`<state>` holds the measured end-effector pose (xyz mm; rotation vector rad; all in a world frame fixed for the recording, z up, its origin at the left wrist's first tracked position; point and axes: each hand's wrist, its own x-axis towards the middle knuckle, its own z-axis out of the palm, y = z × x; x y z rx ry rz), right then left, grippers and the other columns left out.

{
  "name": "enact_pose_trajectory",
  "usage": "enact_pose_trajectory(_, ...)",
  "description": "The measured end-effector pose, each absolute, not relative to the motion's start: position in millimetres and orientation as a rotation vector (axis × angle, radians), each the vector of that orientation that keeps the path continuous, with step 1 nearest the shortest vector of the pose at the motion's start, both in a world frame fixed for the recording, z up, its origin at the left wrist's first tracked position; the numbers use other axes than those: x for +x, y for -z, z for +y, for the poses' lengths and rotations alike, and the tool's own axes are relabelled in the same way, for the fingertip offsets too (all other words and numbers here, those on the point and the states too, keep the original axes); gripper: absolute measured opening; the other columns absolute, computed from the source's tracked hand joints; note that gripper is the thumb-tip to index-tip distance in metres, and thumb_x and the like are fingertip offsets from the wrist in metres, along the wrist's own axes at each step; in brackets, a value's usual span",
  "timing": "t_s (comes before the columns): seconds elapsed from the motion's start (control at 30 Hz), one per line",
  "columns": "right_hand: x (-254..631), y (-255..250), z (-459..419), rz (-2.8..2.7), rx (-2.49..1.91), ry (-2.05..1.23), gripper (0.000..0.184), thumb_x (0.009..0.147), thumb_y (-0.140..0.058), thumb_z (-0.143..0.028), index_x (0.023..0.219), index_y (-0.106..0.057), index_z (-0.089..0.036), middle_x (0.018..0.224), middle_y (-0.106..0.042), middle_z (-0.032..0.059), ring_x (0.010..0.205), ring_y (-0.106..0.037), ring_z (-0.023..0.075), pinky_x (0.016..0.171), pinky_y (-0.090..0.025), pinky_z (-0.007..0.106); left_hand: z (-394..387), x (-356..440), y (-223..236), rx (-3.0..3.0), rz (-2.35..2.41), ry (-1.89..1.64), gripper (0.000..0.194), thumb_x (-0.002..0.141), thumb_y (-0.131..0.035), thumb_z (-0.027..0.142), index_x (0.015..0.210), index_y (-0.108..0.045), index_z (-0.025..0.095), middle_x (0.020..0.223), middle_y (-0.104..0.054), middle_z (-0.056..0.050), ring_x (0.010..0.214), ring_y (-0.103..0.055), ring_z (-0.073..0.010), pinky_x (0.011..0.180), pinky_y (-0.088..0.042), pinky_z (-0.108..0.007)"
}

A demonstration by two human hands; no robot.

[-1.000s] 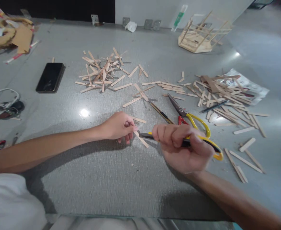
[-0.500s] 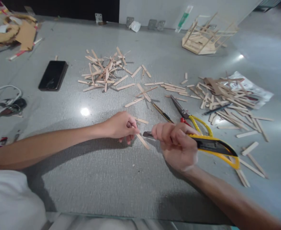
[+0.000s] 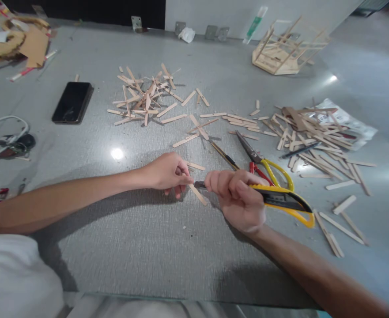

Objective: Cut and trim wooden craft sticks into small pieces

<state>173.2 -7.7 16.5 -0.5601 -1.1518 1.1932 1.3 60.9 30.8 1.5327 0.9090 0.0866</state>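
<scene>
Left hand (image 3: 171, 173), stick (image 3: 198, 195); right hand (image 3: 238, 198), cutter (image 3: 285, 198)

Obstacle beyond right hand (image 3: 239, 201): scissors (image 3: 254, 156)

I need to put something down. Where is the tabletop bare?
Tiny specks aside, the tabletop is bare between the left hand, right hand and near edge, and farther back between the left stick heap and the wooden frame. Crowded: the right side, around the stick pile and scissors.

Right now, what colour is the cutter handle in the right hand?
Cutter handle: yellow and black, seen best in the head view.
</scene>
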Motion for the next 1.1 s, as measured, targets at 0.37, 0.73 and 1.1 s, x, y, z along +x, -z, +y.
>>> enact_pose_trajectory(0.37, 174.0, -15.6, -8.9, -1.205, -0.52, -1.224, 0.034, 0.09, -0.05, -0.025, 0.059, -0.037, -0.022, 0.051, -0.029, -0.0069, 0.047, -0.028, 0.0107, 0.053, -0.031, 0.032, 61.8, -1.0, -24.7, 1.544, 0.887, -0.091, 0.029, 0.086, -0.068, 0.038, 0.072, -0.065, 0.014, 0.064, -0.069, -0.004, 0.054, -0.069, -0.0154, 0.037, -0.046, -0.017)
enact_pose_trajectory(0.73, 177.2, -13.9, -12.9, -1.305, -0.536, -1.252, 0.037, 0.088, -0.051, -0.025, 0.056, -0.033, -0.023, 0.05, -0.024, -0.0063, 0.046, -0.023, 0.0119, 0.05, -0.024, 0.032, 61.3, -1.5, -26.1, 1.532, 0.884, -0.111, 0.03, 0.086, -0.069, 0.04, 0.073, -0.064, 0.013, 0.065, -0.071, -0.006, 0.055, -0.07, -0.0164, 0.041, -0.049, -0.019)
enact_pose_trajectory(1.1, 178.3, -14.1, -15.2, -1.322, -0.547, -1.285, 0.037, 0.088, -0.05, -0.024, 0.057, -0.03, -0.024, 0.052, -0.02, -0.0064, 0.045, -0.019, 0.0122, 0.05, -0.022, 0.034, 59.5, -2.3, -24.6, 1.492, 0.891, -0.138, 0.032, 0.084, -0.073, 0.041, 0.076, -0.065, 0.011, 0.065, -0.071, -0.006, 0.05, -0.067, -0.0146, 0.042, -0.053, -0.021)
